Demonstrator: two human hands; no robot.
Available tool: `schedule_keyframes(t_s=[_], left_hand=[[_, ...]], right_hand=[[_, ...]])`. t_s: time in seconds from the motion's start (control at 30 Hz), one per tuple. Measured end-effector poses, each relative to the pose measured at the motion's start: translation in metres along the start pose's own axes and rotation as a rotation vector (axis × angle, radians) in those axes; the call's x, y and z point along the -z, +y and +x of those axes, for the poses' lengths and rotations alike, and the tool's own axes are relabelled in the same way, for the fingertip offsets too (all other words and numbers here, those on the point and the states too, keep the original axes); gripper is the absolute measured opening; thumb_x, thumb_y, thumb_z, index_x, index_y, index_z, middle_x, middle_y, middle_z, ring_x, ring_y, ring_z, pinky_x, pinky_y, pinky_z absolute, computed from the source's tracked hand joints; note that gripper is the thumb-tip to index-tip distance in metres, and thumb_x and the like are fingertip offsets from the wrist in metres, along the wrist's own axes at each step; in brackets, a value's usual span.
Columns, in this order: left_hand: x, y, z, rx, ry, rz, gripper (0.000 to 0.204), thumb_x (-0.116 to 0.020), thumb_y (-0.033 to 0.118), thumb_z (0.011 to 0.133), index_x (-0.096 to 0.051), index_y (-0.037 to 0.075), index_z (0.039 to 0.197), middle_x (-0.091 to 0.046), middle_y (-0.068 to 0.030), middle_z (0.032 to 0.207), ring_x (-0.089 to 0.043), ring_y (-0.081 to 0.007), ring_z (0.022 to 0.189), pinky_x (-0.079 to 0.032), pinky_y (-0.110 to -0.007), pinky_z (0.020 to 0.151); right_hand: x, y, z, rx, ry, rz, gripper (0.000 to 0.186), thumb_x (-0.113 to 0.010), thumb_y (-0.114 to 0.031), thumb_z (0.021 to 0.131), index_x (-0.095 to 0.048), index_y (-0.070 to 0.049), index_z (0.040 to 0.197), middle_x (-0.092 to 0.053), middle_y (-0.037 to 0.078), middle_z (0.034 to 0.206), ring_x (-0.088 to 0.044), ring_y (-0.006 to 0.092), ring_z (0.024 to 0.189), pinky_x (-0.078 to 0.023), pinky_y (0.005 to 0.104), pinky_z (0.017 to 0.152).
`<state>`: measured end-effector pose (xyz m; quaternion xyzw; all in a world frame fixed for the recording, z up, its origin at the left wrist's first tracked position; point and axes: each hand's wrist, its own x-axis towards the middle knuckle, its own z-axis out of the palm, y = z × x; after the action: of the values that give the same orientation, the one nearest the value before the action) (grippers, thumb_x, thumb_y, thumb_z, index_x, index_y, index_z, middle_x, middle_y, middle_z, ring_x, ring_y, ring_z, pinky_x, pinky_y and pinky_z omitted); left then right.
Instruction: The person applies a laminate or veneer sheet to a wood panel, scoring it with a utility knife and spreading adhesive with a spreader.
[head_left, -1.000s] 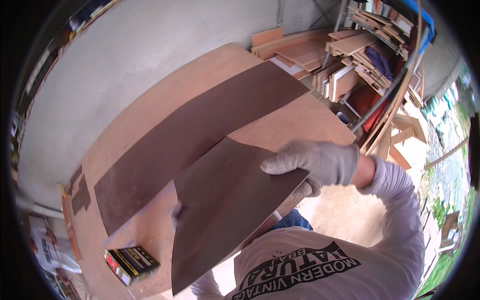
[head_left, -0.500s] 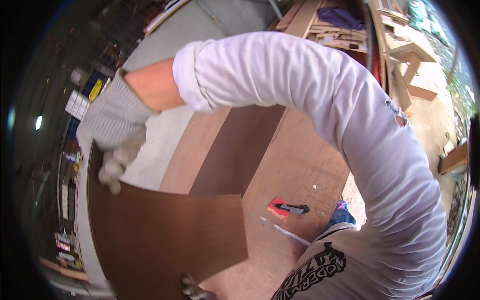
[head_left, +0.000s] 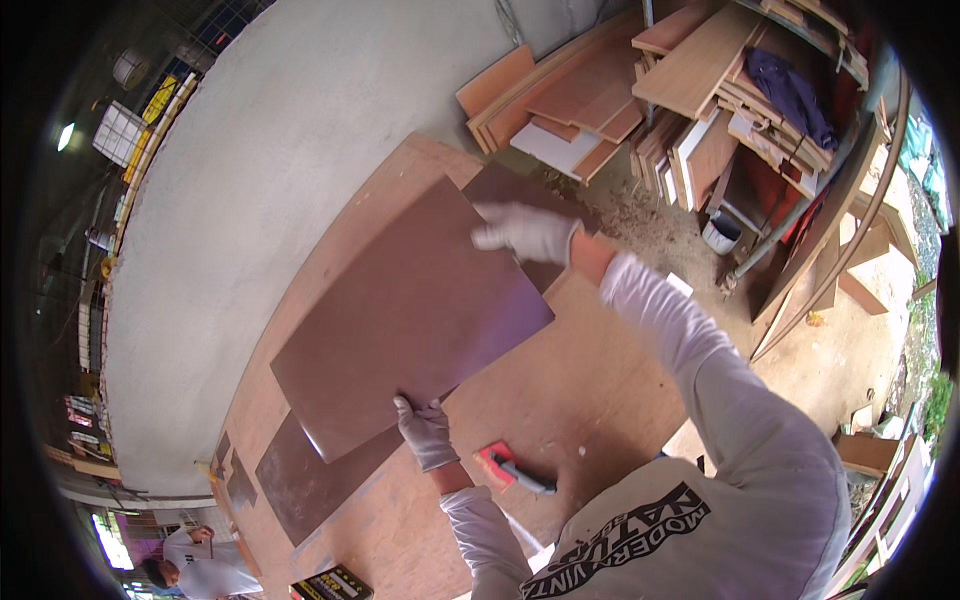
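Since half a second ago the brown sheet (head_left: 405,315) has swung from the lower left to lie nearly flat over the plywood tabletop (head_left: 580,390), and the right arm no longer crosses the view. Left hand (head_left: 427,432), gloved, has its fingers pinched on the sheet's near edge. Right hand (head_left: 527,232), gloved, rests on the far corner, fingers spread flat. Beneath lies a darker long sheet (head_left: 300,480). Just right of the left hand sits a red-padded tool (head_left: 508,470). Board offcuts (head_left: 690,80) are stacked beyond the tabletop.
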<state>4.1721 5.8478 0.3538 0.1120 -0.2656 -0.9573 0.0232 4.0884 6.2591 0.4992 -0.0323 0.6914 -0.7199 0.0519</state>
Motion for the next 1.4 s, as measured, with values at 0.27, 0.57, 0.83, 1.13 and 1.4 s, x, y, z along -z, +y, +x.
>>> schedule_keyframes(t_s=[0.27,0.57,0.83,1.13,1.4], left_hand=[[0.014,-0.15,0.047,0.326,0.257,0.033,0.037,-0.065,0.027,0.104,-0.058,0.005,0.133,-0.069,-0.0151,0.132,-0.068,-0.0314,0.119,-0.06,-0.051,0.1],[-0.001,-0.132,0.06,0.699,0.296,0.531,0.052,-0.059,0.04,0.106,-0.06,-0.006,0.13,-0.072,-0.0227,0.118,-0.073,-0.0324,0.094,-0.06,-0.045,0.083],[0.047,-0.04,0.019,-0.022,0.754,1.055,0.039,-0.063,0.035,0.101,-0.072,0.002,0.119,-0.076,-0.0106,0.085,-0.069,-0.0149,0.061,-0.052,-0.03,0.055],[0.07,-0.046,-0.209,0.074,0.86,1.918,0.045,-0.061,0.032,0.1,-0.062,0.005,0.136,-0.074,-0.0205,0.101,-0.072,-0.039,0.09,-0.056,-0.051,0.078],[0.057,-0.067,-0.214,-0.048,0.607,2.024,0.051,-0.059,0.029,0.102,-0.051,0.002,0.144,-0.059,-0.0289,0.135,-0.061,-0.0472,0.118,-0.052,-0.054,0.098]], right_hand=[[0.104,0.125,0.072,-0.169,0.205,-0.667,0.045,-0.071,-0.029,0.078,-0.073,0.006,0.107,-0.071,0.029,0.112,-0.068,0.0436,0.112,-0.054,0.0459,0.094],[0.166,0.205,0.153,-0.016,0.475,-1.223,0.043,-0.068,-0.037,0.091,-0.073,-0.014,0.126,-0.071,0.021,0.125,-0.067,0.0395,0.116,-0.051,0.0472,0.105],[0.236,0.256,0.184,-0.412,0.341,-0.915,0.063,-0.057,-0.043,0.104,-0.049,-0.004,0.153,-0.054,0.021,0.153,-0.051,0.0359,0.141,-0.039,0.0393,0.117],[0.034,0.198,0.03,0.41,-0.079,-1.176,0.041,-0.067,-0.02,0.099,-0.059,-0.012,0.138,-0.058,0.017,0.142,-0.055,0.0396,0.131,-0.049,0.0485,0.108],[-0.213,0.172,-0.188,0.212,-0.773,-1.043,0.086,-0.075,-0.043,0.089,-0.038,-0.004,0.155,-0.065,0.018,0.109,-0.065,0.0368,0.097,-0.056,0.0498,0.081]])
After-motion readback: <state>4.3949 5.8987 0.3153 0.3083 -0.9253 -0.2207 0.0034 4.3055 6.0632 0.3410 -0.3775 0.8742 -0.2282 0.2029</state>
